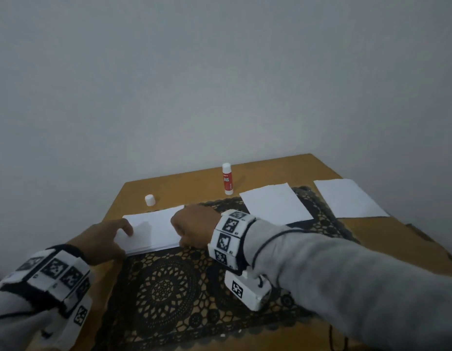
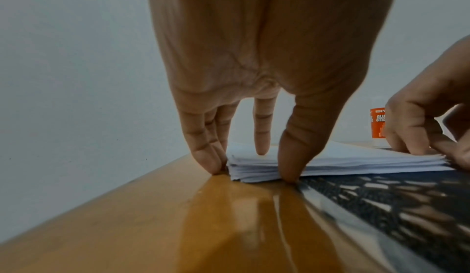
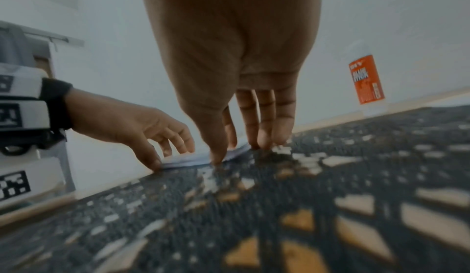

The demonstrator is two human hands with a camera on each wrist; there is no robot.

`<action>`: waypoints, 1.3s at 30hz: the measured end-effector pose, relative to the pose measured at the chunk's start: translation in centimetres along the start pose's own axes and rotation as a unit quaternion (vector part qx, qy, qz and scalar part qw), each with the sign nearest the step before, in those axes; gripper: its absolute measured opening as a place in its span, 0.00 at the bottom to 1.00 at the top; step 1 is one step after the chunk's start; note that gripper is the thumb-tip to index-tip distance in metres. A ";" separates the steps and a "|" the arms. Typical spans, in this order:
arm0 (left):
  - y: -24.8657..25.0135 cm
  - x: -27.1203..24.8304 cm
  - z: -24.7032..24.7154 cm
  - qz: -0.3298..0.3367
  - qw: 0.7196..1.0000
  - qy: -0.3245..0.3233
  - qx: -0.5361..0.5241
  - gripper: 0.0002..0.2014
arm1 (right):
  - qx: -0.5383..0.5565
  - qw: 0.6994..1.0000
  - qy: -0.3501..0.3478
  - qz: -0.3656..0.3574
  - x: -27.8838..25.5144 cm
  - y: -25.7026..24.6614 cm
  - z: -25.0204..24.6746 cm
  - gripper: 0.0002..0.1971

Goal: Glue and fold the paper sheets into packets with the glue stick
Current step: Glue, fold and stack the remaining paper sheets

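Both hands are on the paper stack [image 1: 154,228], which lies at the left part of the wooden surface [image 1: 387,239], half on the bare wood and half on the black lace mat [image 1: 169,287].

Left hand [image 1: 103,243]: at the stack's left end. In the left wrist view the thumb is planted on the surface against the near edge, the other fingers [image 2: 203,152] come down at the left edge, and one finger rests on the top sheet. Fingers mostly straight, tips bracing the stack edges, not wrapped round it.

Right hand [image 1: 192,230]: at the stack's right end, back of the hand up. In the right wrist view the thumb tip is down at the near edge of the sheets and the fingers [image 3: 264,132] are straight, tips on the far side where paper meets mat. The left wrist view shows its fingertips on the top sheet and the thumb at the stack edge. Looks like a light pinch on the right end of the sheets; how many sheets it has, I cannot tell.

Glue stick [image 1: 227,179]: upright at the far edge of the surface, red label, white top, well apart from both hands. A small white cap [image 1: 150,200] stands on the wood to its left, just behind the stack.

Two single white sheets lie flat to the right: one [image 1: 275,205] partly on the mat, the other [image 1: 349,198] further right on the wood, apart from each other.

No containers in view.
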State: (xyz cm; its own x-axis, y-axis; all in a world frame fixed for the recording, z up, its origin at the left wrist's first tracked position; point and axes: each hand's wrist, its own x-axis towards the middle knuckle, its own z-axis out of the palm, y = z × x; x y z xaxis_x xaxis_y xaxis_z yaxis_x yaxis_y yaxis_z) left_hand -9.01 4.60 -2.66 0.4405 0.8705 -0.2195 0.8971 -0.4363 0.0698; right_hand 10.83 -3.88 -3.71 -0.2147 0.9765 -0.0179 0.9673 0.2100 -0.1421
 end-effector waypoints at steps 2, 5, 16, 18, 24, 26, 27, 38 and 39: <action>0.2 -0.2 0.2 0.001 1.000 0.004 0.004 0.22 | 0.004 1.000 0.001 -0.008 -0.4 0.0 -0.1 0.13; 1.1 -0.7 0.2 0.015 0.999 0.021 0.034 0.25 | 0.031 0.999 0.026 -0.010 -2.4 0.6 -0.8 0.15; 16.3 -1.3 0.1 0.261 0.965 0.038 -0.002 0.23 | -0.076 0.969 0.071 0.223 -14.1 14.9 -2.6 0.15; 19.6 -0.8 0.4 0.296 0.955 0.021 0.029 0.27 | -0.051 0.962 0.085 0.256 -15.1 16.6 -2.4 0.10; 24.9 3.2 0.7 0.307 0.948 -0.066 0.060 0.39 | 0.023 0.960 0.086 0.265 -15.1 16.4 -1.5 0.04; 25.6 4.1 0.8 0.297 0.947 -0.097 0.079 0.40 | 0.022 0.964 0.077 0.254 -14.9 16.2 -1.3 0.07; 25.9 4.3 0.8 0.295 0.945 -0.109 0.086 0.40 | 0.019 0.964 0.077 0.253 -14.8 16.3 -1.4 0.08; 26.4 4.1 1.0 0.320 0.938 -0.066 0.119 0.24 | 0.026 0.965 0.082 0.249 -15.0 16.6 -1.3 0.06; 26.5 4.0 1.0 0.324 0.936 -0.059 0.123 0.21 | 0.023 0.965 0.084 0.249 -15.0 16.7 -1.3 0.05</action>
State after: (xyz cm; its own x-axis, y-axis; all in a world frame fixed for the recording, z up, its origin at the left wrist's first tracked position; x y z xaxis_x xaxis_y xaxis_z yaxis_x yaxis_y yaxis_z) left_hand 16.47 -3.73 -2.71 0.8694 0.3806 -0.3152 0.4017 -0.9158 0.0022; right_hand 30.41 -14.96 -4.54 0.3040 0.9504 0.0654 0.9369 -0.2858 -0.2014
